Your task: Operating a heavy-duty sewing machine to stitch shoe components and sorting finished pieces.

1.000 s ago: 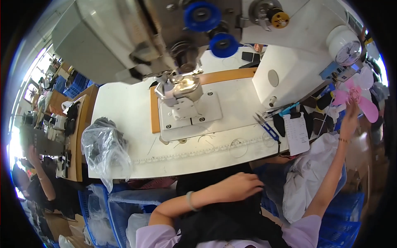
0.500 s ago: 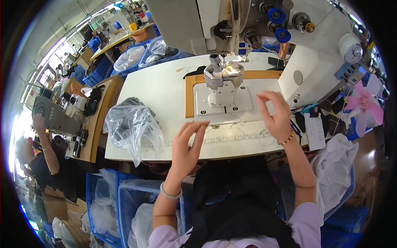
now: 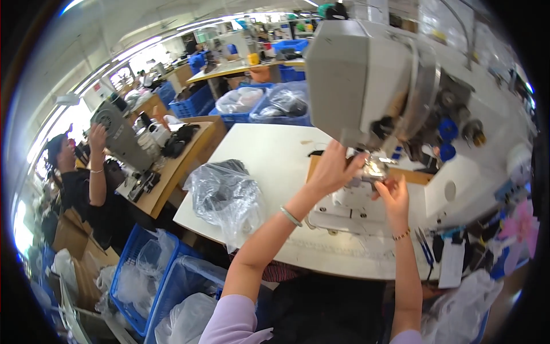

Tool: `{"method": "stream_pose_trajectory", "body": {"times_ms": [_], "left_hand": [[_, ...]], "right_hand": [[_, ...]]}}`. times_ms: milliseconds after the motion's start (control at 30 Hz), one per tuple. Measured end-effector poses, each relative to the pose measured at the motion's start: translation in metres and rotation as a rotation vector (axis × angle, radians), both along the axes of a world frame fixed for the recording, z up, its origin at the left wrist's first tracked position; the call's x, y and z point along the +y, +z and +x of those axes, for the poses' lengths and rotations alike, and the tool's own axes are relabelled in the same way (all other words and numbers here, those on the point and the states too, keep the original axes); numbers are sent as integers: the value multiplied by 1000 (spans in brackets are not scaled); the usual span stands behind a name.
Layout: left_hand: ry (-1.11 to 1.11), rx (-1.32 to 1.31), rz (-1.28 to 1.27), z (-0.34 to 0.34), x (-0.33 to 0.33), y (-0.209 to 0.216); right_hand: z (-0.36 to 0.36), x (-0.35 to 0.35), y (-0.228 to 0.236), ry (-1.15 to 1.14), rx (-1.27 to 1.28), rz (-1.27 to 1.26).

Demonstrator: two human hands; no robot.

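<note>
A grey industrial sewing machine [image 3: 372,74] stands on a white table [image 3: 269,155]. My left hand [image 3: 332,169] reaches up to the needle area [image 3: 375,166] under the machine head, fingers pinched close at the metal parts there. My right hand [image 3: 394,195] is raised just below the same spot, fingers curled toward it. What the fingers hold is too small to tell. A bracelet sits on each wrist. Blue knobs [image 3: 447,140] show on the machine's right side.
A clear plastic bag of dark pieces [image 3: 226,198] lies on the table's left part. Blue crates with plastic bags [image 3: 154,275] stand below left. Another person [image 3: 86,183] works at a machine on a wooden table at the left. A pink flower-shaped fan [image 3: 518,226] is at the right.
Both hands rose from above the table's front edge to the needle area. The view tilted up, so the machine head now fills the upper right.
</note>
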State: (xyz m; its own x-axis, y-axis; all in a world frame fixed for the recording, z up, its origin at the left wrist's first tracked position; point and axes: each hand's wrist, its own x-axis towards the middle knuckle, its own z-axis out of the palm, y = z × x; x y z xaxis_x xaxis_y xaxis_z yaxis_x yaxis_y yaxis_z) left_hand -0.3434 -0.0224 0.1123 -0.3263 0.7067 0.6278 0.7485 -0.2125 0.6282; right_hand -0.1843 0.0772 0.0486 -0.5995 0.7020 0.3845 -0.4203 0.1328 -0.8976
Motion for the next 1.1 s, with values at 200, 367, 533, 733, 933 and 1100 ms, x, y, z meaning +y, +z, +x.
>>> {"method": "stream_pose_trajectory", "body": {"times_ms": [200, 367, 533, 733, 933, 1100], "left_hand": [[-64, 120, 82, -16, 7, 4], [-152, 46, 19, -19, 12, 7], [-156, 255, 140, -18, 14, 7], [-95, 184, 134, -12, 13, 9], [-8, 196, 159, -12, 8, 1], [-107, 56, 23, -18, 14, -6]], "right_hand": [[-2, 6, -3, 47, 25, 75], [1, 5, -6, 15, -29, 168], [1, -2, -8, -55, -23, 64], [3, 0, -6, -40, -32, 93], [3, -1, -10, -64, -71, 38], [4, 0, -3, 78, -6, 58]]}}
